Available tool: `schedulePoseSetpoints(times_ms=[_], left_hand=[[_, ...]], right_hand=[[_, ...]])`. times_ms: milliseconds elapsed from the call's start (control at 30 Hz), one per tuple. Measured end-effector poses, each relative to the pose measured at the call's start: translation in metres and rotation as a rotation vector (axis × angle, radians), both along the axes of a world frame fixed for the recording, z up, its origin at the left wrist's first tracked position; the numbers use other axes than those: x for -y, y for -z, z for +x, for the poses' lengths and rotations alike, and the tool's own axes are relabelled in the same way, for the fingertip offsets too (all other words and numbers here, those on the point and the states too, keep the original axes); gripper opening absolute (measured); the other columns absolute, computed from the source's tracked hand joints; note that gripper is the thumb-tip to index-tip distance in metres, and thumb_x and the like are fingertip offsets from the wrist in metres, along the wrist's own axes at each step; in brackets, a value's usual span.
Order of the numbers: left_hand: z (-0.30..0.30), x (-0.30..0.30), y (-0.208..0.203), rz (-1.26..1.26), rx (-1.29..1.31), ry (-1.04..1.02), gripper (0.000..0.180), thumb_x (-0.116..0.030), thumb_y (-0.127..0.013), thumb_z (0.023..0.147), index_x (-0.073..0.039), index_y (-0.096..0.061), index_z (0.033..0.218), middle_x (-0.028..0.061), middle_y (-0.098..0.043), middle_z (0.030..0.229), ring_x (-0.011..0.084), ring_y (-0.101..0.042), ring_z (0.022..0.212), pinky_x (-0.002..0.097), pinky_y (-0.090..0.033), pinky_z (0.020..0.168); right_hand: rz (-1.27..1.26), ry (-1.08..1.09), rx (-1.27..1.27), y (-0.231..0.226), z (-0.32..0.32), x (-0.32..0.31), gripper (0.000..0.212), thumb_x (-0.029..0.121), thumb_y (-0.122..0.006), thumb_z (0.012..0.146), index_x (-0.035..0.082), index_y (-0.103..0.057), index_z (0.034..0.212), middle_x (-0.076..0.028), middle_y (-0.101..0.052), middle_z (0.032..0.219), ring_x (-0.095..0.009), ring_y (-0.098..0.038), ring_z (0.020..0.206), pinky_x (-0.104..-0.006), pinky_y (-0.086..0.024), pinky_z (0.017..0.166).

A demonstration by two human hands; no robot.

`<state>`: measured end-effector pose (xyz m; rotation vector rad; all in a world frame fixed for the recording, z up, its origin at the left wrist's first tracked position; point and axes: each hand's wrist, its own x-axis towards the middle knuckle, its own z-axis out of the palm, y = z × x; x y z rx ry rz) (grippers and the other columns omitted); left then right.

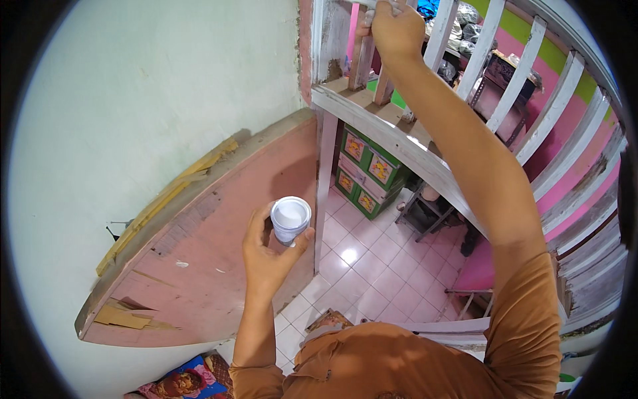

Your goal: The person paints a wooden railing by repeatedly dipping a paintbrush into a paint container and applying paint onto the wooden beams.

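Note:
My left hand [266, 256] is wrapped round a small cup [290, 229], held upright at chest height. White stuff that looks like paint shows inside it, and its outside is whitish too. My right arm stretches up to a wooden railing [478, 60] with patchy white slats. At its far left end my right hand [397, 33] is closed against the slats. Whatever its fingers hold is mostly hidden; a pale bit shows beside them. The slats nearest that hand are barer and browner than those to the right.
A worn pink board [219, 253] with a dusty ledge and yellow strips [166, 199] runs along the pale wall [153, 100]. Beyond and below the railing are a tiled floor [372, 266], a green drawer cabinet [369, 173] and a metal rack [428, 213]. Patterned cloth [193, 379] lies lower left.

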<state>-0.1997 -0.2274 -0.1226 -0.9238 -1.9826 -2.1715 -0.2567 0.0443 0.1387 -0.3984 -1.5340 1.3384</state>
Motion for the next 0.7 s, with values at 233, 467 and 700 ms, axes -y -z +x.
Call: schedulePoseSetpoints(times_ms=[233, 467, 700], left_hand=[[-0.003, -0.005, -0.002, 0.0, -0.001, 0.033, 0.06, -0.007, -0.089, 0.078, 0.001, -0.059, 0.13, 0.0089, -0.067, 0.117, 0.0201, -0.064, 0.114, 0.035, -0.047, 0.103], [-0.007, -0.004, 0.0, 0.007, -0.019, 0.036, 0.058, -0.005, -0.088, 0.078, 0.001, -0.06, 0.128, 0.0081, -0.064, 0.117, 0.0196, -0.064, 0.112, 0.034, -0.049, 0.1], [-0.004, -0.015, -0.003, 0.046, -0.002, 0.056, 0.056, -0.005, -0.089, 0.076, 0.0, -0.061, 0.124, 0.0078, -0.062, 0.114, 0.0202, -0.065, 0.11, 0.0346, -0.05, 0.099]], right_hand=[[0.149, 0.138, 0.068, 0.083, -0.013, -0.003, 0.028, 0.017, -0.057, 0.098, -0.008, -0.066, 0.087, -0.013, -0.069, 0.066, -0.021, -0.067, 0.052, -0.034, -0.055, 0.051], [0.334, 0.065, 0.23, 0.069, -0.014, -0.019, 0.034, 0.02, -0.053, 0.097, -0.014, -0.061, 0.101, -0.019, -0.071, 0.068, -0.026, -0.073, 0.061, -0.0379, -0.057, 0.056], [0.269, 0.047, -0.089, 0.041, -0.004, -0.014, 0.033, 0.021, -0.053, 0.099, -0.011, -0.062, 0.098, -0.015, -0.071, 0.067, -0.023, -0.073, 0.06, -0.0368, -0.057, 0.055]])
